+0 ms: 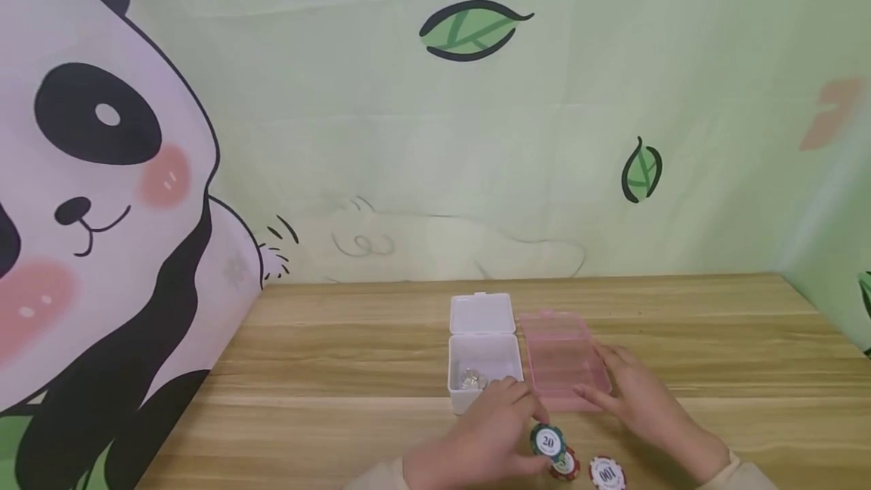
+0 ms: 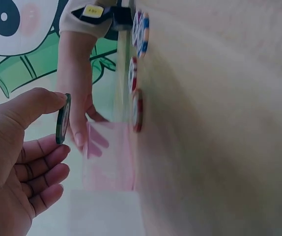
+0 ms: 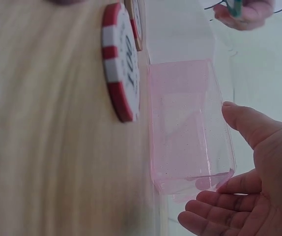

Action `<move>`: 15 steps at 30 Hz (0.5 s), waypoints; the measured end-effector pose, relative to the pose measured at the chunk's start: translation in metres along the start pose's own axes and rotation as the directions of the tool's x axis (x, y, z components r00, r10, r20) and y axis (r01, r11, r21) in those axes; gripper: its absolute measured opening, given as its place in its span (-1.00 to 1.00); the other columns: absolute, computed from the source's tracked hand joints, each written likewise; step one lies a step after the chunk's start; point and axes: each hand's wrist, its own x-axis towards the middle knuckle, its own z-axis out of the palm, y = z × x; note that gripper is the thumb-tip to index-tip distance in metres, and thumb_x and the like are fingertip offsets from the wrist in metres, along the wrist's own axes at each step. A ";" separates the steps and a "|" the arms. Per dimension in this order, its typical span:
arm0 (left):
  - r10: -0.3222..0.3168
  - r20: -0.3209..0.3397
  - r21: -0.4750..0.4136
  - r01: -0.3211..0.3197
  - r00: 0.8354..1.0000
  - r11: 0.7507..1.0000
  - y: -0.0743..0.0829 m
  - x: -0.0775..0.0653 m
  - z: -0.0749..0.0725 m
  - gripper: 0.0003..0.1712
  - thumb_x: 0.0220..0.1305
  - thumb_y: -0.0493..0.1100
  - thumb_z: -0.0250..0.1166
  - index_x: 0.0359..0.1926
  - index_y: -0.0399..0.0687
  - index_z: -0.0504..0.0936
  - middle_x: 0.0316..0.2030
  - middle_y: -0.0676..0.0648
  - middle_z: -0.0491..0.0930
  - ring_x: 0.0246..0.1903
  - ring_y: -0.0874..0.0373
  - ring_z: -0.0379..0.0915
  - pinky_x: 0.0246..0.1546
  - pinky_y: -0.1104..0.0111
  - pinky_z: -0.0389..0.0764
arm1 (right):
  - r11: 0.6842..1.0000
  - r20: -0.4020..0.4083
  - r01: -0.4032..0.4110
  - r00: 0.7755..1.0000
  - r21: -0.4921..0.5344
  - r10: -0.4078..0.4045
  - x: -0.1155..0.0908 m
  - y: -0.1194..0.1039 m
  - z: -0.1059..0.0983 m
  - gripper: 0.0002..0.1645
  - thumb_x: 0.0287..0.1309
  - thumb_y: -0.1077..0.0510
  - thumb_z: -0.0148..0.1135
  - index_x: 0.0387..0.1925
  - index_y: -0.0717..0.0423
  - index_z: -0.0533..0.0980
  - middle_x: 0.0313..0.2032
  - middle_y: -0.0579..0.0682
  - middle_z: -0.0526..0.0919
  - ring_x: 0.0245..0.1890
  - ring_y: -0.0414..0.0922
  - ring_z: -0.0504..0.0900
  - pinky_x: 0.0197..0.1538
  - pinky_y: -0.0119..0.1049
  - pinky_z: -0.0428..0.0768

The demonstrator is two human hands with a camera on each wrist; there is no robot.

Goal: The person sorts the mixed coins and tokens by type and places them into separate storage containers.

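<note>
On the table (image 1: 327, 369), an open white box (image 1: 461, 399) and pink box (image 1: 559, 361) stand side by side, farther from the near edge than the red-edged chips (image 1: 607, 473). The right hand (image 1: 636, 392), fingers loosely spread, touches the pink box; the left hand (image 1: 495, 426) pinches the green 20 poker chip (image 1: 547, 441) above the table.

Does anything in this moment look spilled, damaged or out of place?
Nothing stands out. The white box and pink box sit upright with no visible damage, the 100 chip lies flat, and the left hand pinches the green 20 chip.
</note>
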 end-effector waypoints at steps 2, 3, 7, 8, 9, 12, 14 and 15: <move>-0.018 -0.012 0.012 0.018 1.000 1.000 -0.003 0.004 -0.003 -0.57 0.02 0.22 0.41 -0.20 0.10 0.57 -0.26 0.20 0.53 -0.19 0.35 0.37 -0.11 0.60 0.36 | 1.000 0.000 -0.002 1.000 0.000 0.002 0.000 0.001 0.000 -0.10 0.09 -0.13 0.34 0.22 0.48 0.32 0.03 0.37 0.55 -0.04 0.24 0.61 0.01 0.14 0.59; -0.032 -0.009 0.007 0.032 0.999 0.999 -0.005 0.007 -0.004 -0.57 0.02 0.21 0.41 -0.20 0.09 0.57 -0.26 0.20 0.53 -0.19 0.35 0.37 -0.10 0.58 0.37 | 1.000 0.002 -0.004 1.000 0.001 0.004 -0.001 0.001 0.000 -0.10 0.09 -0.12 0.34 0.22 0.48 0.32 0.03 0.37 0.55 -0.04 0.25 0.61 0.02 0.14 0.59; -0.096 0.010 -0.016 0.096 0.995 0.995 -0.013 0.018 -0.009 -0.58 0.00 0.18 0.43 -0.21 0.05 0.58 -0.26 0.16 0.55 -0.20 0.32 0.37 -0.10 0.55 0.39 | 1.000 0.006 -0.001 1.000 0.000 0.001 -0.001 0.001 -0.002 -0.10 0.08 -0.12 0.35 0.21 0.48 0.33 0.05 0.38 0.54 -0.02 0.26 0.59 0.03 0.15 0.57; -0.110 0.019 -0.021 0.110 0.994 0.994 -0.015 0.021 -0.011 -0.57 0.01 0.17 0.43 -0.21 0.04 0.58 -0.26 0.15 0.55 -0.20 0.31 0.37 -0.10 0.55 0.39 | 1.000 0.006 0.001 1.000 0.001 -0.001 -0.001 0.001 -0.002 -0.10 0.08 -0.13 0.34 0.21 0.47 0.33 0.05 0.38 0.54 -0.01 0.27 0.59 0.04 0.16 0.57; -0.121 0.021 -0.017 0.122 0.992 0.992 -0.017 0.024 -0.012 -0.57 0.01 0.17 0.43 -0.21 0.03 0.58 -0.26 0.14 0.55 -0.21 0.30 0.37 -0.11 0.54 0.40 | 1.000 0.007 0.003 1.000 0.003 -0.003 -0.002 0.001 -0.002 -0.09 0.08 -0.14 0.34 0.22 0.47 0.33 0.05 0.37 0.54 -0.01 0.27 0.59 0.03 0.16 0.57; -0.160 0.018 -0.024 0.160 0.987 0.987 -0.025 0.034 -0.015 -0.56 -0.01 0.15 0.45 -0.22 0.01 0.58 -0.27 0.12 0.57 -0.20 0.26 0.40 -0.11 0.51 0.42 | 1.000 0.007 0.009 1.000 0.013 -0.009 -0.001 0.001 -0.002 -0.09 0.08 -0.14 0.34 0.22 0.47 0.33 0.04 0.35 0.56 -0.05 0.22 0.61 0.00 0.13 0.60; -0.185 0.010 -0.032 0.185 0.983 0.982 -0.031 0.040 -0.014 -0.56 -0.01 0.13 0.46 -0.22 -0.01 0.58 -0.27 0.10 0.58 -0.20 0.24 0.42 -0.14 0.49 0.42 | 1.000 0.007 0.011 1.000 0.021 -0.012 -0.001 0.002 -0.002 -0.09 0.08 -0.14 0.35 0.22 0.47 0.33 0.03 0.33 0.57 -0.07 0.18 0.62 -0.02 0.10 0.61; -0.198 0.005 -0.040 0.198 0.980 0.979 -0.033 0.042 -0.013 -0.57 -0.02 0.12 0.47 -0.23 -0.01 0.58 -0.27 0.09 0.59 -0.20 0.23 0.42 -0.14 0.49 0.42 | 1.000 0.008 0.011 1.000 0.025 -0.011 -0.001 0.002 -0.002 -0.09 0.08 -0.14 0.35 0.22 0.47 0.33 0.02 0.32 0.57 -0.10 0.15 0.63 -0.04 0.08 0.62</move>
